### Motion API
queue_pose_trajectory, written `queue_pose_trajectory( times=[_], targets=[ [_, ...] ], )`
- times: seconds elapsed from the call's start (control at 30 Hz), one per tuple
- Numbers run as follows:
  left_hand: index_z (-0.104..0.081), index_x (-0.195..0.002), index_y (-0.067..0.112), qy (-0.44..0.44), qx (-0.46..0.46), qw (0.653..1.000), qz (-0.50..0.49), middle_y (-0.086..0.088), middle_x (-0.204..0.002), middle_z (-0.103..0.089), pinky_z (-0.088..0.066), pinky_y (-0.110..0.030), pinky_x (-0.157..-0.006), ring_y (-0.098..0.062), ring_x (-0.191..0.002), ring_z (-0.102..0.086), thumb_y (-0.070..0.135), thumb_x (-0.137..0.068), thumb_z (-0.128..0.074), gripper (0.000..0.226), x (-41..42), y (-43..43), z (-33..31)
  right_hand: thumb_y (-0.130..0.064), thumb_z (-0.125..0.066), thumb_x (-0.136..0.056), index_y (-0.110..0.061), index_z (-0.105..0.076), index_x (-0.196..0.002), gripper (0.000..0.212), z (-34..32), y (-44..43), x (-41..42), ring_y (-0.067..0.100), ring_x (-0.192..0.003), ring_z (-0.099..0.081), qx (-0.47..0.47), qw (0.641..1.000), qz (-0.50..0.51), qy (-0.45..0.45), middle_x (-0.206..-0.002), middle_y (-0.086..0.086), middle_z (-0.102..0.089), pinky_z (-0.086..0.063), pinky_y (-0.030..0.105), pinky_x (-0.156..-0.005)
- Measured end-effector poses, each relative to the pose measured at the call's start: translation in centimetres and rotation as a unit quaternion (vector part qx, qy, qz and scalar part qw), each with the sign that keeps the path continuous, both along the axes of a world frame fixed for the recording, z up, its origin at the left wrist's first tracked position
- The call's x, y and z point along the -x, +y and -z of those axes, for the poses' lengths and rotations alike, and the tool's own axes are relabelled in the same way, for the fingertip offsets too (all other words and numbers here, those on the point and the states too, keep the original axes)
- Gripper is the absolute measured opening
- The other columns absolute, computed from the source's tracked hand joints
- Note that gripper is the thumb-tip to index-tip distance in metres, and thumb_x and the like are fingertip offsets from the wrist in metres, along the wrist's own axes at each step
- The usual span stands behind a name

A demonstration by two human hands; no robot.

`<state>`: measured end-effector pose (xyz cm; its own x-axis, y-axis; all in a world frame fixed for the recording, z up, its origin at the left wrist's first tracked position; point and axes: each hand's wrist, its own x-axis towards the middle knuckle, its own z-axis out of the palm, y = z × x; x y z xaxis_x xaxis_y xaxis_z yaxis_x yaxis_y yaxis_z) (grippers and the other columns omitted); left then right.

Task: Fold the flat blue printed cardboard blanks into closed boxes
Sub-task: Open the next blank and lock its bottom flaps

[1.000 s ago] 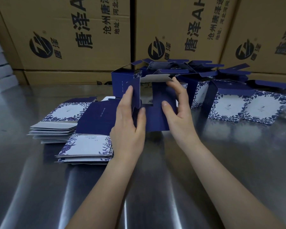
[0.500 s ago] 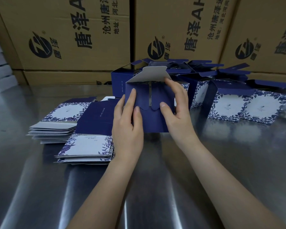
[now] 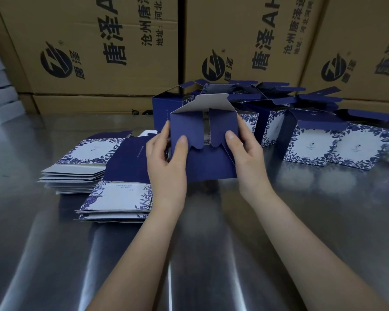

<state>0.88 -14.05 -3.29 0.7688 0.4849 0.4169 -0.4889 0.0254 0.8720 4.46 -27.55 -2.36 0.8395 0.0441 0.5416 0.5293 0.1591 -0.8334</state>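
A half-folded dark blue box (image 3: pixel 208 163) stands at the middle of the steel table. My left hand (image 3: pixel 166 162) grips its left side, thumb pressing the left end flap inward. My right hand (image 3: pixel 245 153) grips the right side, thumb on the right flap. A grey-backed flap (image 3: pixel 209 102) sticks up behind the two. Two stacks of flat blanks lie to the left: one (image 3: pixel 81 162) farther back, one (image 3: pixel 119 198) nearer, with a dark blue blank (image 3: pixel 130 160) on top.
Several set-up boxes with open lids (image 3: pixel 312 142) crowd the table behind and to the right. Large brown shipping cartons (image 3: pixel 88 48) form a wall at the back. The steel tabletop (image 3: pixel 211 254) stretches toward me.
Both hands shifted from fingers on the flaps to gripping the box sides. The two side flaps have swung inward, and the grey flap has risen behind them.
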Motion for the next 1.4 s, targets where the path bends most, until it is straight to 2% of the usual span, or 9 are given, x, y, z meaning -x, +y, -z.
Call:
queue_pose_trajectory(
  times=[0.23,0.33,0.4,0.53,0.7,0.87,0.97,1.1,1.4],
  targets=[
    [-0.054,-0.140,0.023,0.003,0.044,0.999,-0.004,0.017,-0.140,-0.057,-0.041,-0.036,-0.113,0.001,-0.131,-0.049,0.033,-0.095,-0.056,0.046,-0.2,-0.1,0.2,-0.036,-0.047,-0.095,-0.033,-0.040,-0.145,0.051,0.5,0.7,-0.3,0.007,-0.132,-0.046,-0.014,0.999,0.015,0.037,-0.145,-0.011,-0.049,-0.038,0.041,-0.112],
    [-0.054,-0.141,0.025,0.002,0.032,0.999,-0.015,0.033,-0.118,-0.064,-0.048,-0.023,-0.094,0.014,-0.095,-0.059,0.030,-0.099,-0.054,0.041,-0.3,-0.3,0.4,-0.040,-0.046,-0.092,-0.035,-0.039,-0.145,0.054,0.5,0.7,-0.4,0.010,-0.139,-0.038,-0.007,0.999,0.030,0.042,-0.149,-0.010,-0.043,-0.031,0.045,-0.116],
    [-0.055,-0.140,0.025,0.007,0.037,0.999,-0.016,0.035,-0.114,-0.064,-0.048,-0.021,-0.088,0.013,-0.085,-0.058,0.028,-0.100,-0.054,0.040,-0.1,-0.3,0.3,-0.040,-0.046,-0.092,-0.033,-0.039,-0.146,0.054,0.5,0.7,-0.3,0.009,-0.139,-0.037,-0.005,0.998,0.037,0.042,-0.149,-0.010,-0.043,-0.030,0.045,-0.116],
    [-0.060,-0.135,0.023,0.016,0.065,0.998,-0.011,0.013,-0.132,-0.063,-0.044,-0.037,-0.110,-0.003,-0.125,-0.056,0.026,-0.097,-0.060,0.038,0.2,0.1,-0.4,-0.033,-0.048,-0.097,-0.027,-0.047,-0.143,0.047,0.2,0.7,0.0,0.007,-0.125,-0.054,-0.037,0.998,0.019,0.052,-0.137,-0.009,-0.058,-0.046,0.034,-0.105],
    [-0.056,-0.139,0.028,0.010,0.022,0.999,-0.034,0.020,-0.122,-0.058,-0.044,-0.024,-0.104,0.004,-0.117,-0.055,0.029,-0.098,-0.060,0.041,0.7,0.1,-1.3,-0.021,-0.050,-0.101,-0.027,-0.047,-0.142,0.042,-0.7,0.4,0.3,0.005,-0.114,-0.062,-0.057,0.996,0.006,0.066,-0.130,-0.011,-0.062,-0.053,0.027,-0.094],
    [-0.060,-0.134,0.027,0.010,-0.004,0.998,-0.060,0.022,-0.108,-0.057,-0.036,0.001,-0.083,0.019,-0.099,-0.051,0.032,-0.100,-0.055,0.034,0.7,0.3,-1.4,-0.034,-0.049,-0.100,-0.038,-0.041,-0.143,0.044,-1.2,0.1,0.3,0.004,-0.128,-0.050,-0.008,0.998,0.004,0.055,-0.143,-0.014,-0.049,-0.042,0.037,-0.109],
    [-0.064,-0.131,0.016,0.003,-0.026,0.997,-0.071,0.019,-0.107,-0.057,-0.034,0.002,-0.080,0.025,-0.093,-0.049,0.026,-0.102,-0.052,0.033,0.5,0.4,-1.1,-0.044,-0.045,-0.096,-0.040,-0.045,-0.139,0.044,-1.0,0.2,0.2,0.005,-0.135,-0.042,0.017,0.998,0.036,0.038,-0.142,-0.015,-0.047,-0.032,0.042,-0.115],
    [-0.065,-0.127,0.005,0.000,-0.036,0.996,-0.079,0.012,-0.114,-0.058,-0.032,0.003,-0.079,0.029,-0.090,-0.045,0.020,-0.103,-0.050,0.032,0.1,0.3,-0.5,-0.035,-0.042,-0.101,-0.037,-0.046,-0.140,0.039,-0.3,0.5,0.1,0.007,-0.136,-0.040,0.013,0.998,0.056,0.025,-0.143,-0.011,-0.047,-0.030,0.044,-0.116],
    [-0.062,-0.133,0.013,-0.008,0.003,0.997,-0.072,0.018,-0.111,-0.058,-0.035,0.002,-0.080,0.026,-0.092,-0.051,0.021,-0.103,-0.052,0.033,0.1,0.4,-0.3,-0.037,-0.044,-0.098,-0.034,-0.045,-0.141,0.043,-0.2,0.5,0.2,0.008,-0.138,-0.039,0.011,0.999,0.030,0.032,-0.148,-0.011,-0.044,-0.031,0.042,-0.116]
  ],
)
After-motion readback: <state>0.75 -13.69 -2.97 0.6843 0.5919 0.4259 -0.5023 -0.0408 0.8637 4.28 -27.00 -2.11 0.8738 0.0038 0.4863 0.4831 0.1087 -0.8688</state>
